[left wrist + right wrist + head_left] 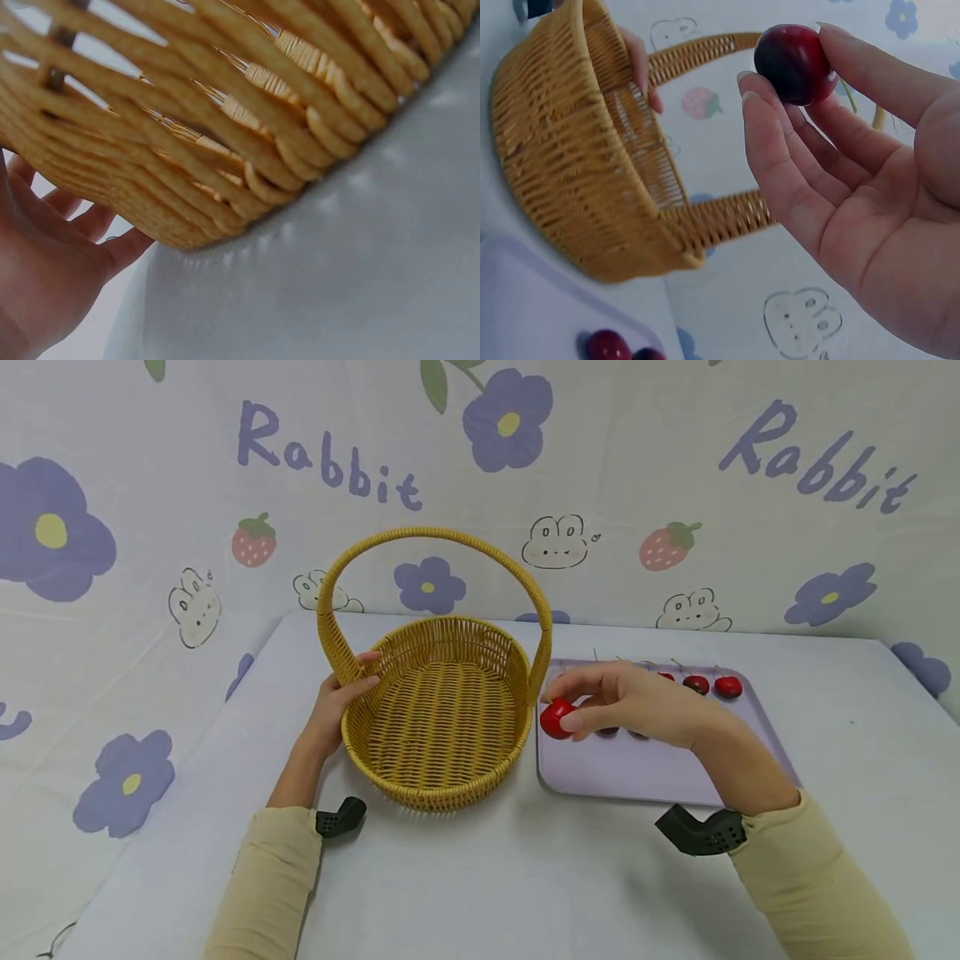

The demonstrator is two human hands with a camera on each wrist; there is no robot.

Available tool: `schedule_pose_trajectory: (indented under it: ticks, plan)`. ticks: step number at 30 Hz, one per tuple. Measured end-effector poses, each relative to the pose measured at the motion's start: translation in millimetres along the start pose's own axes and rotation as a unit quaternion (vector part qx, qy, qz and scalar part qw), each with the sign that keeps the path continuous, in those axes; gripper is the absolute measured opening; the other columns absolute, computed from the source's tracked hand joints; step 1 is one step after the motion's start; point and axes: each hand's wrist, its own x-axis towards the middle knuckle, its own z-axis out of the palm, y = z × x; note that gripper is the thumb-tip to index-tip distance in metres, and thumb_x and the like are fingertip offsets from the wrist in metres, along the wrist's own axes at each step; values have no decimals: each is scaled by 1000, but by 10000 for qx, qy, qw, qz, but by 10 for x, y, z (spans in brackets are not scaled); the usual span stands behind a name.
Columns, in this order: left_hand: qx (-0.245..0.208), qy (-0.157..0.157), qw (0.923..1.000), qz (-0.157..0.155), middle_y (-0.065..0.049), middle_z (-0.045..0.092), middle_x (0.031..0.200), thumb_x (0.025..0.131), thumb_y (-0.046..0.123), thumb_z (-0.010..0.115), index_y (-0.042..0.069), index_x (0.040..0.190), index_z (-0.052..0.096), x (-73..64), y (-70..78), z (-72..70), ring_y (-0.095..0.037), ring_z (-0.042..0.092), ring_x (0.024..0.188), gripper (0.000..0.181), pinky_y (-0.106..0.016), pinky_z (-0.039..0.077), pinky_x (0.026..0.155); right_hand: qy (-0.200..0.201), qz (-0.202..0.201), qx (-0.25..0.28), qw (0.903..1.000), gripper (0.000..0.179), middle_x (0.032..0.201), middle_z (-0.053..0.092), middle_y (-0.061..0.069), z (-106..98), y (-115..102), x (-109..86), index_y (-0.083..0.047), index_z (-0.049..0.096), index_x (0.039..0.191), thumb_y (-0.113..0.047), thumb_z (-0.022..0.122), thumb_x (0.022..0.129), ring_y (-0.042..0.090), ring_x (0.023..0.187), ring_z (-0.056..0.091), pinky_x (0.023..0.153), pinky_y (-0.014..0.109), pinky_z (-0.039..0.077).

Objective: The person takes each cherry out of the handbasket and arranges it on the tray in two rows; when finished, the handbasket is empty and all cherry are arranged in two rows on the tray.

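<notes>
A round yellow wicker basket [442,727] with a tall arched handle stands on the white table. My left hand [330,710] grips its left side at the foot of the handle, thumb and fingertips over the rim; the left wrist view has the fingers [124,247] against the weave. Between the thumb and fingers of my right hand [637,702] is a dark red cherry [793,64], its green stem showing in the right wrist view. That hand is raised just right of the basket, over the left part of a lilac tray [637,777]. No fruit shows inside the basket.
Several more cherries [727,687] lie on the tray, mostly along its far side, some hidden behind my right hand. The tray sits close to the basket's right side. A patterned cloth [450,460] hangs behind the table.
</notes>
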Motion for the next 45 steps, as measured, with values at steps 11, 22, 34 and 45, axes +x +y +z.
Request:
schedule_pose_trajectory:
  ticks: [11, 22, 34, 45]
  plan:
    - [-67, 14, 10000, -10, -16, 37, 145, 95, 8, 52, -4, 140, 40, -12, -4, 1, -28, 37, 128, 48, -33, 27, 104, 952, 555, 152, 9938, 39, 115, 58, 15, -333, 296, -286, -6, 54, 125, -21, 66, 91, 32, 94, 62, 84, 37, 49]
    - [-4, 4, 10000, 28, -17, 37, 144, 95, 10, 54, -3, 140, 40, -16, 31, 4, -27, 39, 126, 48, -37, 28, 105, 1805, 942, 1001, 9739, 40, 118, 52, 7, -660, 705, -562, -8, 47, 128, -19, 62, 94, 17, 97, 63, 84, 27, 50]
    - [32, -7, 10000, 3, -17, 37, 143, 95, 12, 54, -3, 139, 40, -20, 34, 4, -27, 39, 125, 49, -39, 27, 106, 2240, 1426, 802, 9608, 60, 124, 45, 5, -921, 1128, -838, -2, 34, 142, -32, 58, 95, 10, 99, 63, 85, 23, 48]
    - [-33, 4, 10000, -29, -16, 37, 144, 95, 11, 55, -2, 139, 41, -22, 25, 3, -26, 39, 126, 48, -39, 26, 107, 2452, 2045, 642, 9455, 72, 116, 56, 6, -1023, 1475, -999, 6, 24, 143, -36, 58, 95, 9, 93, 65, 83, 25, 50]
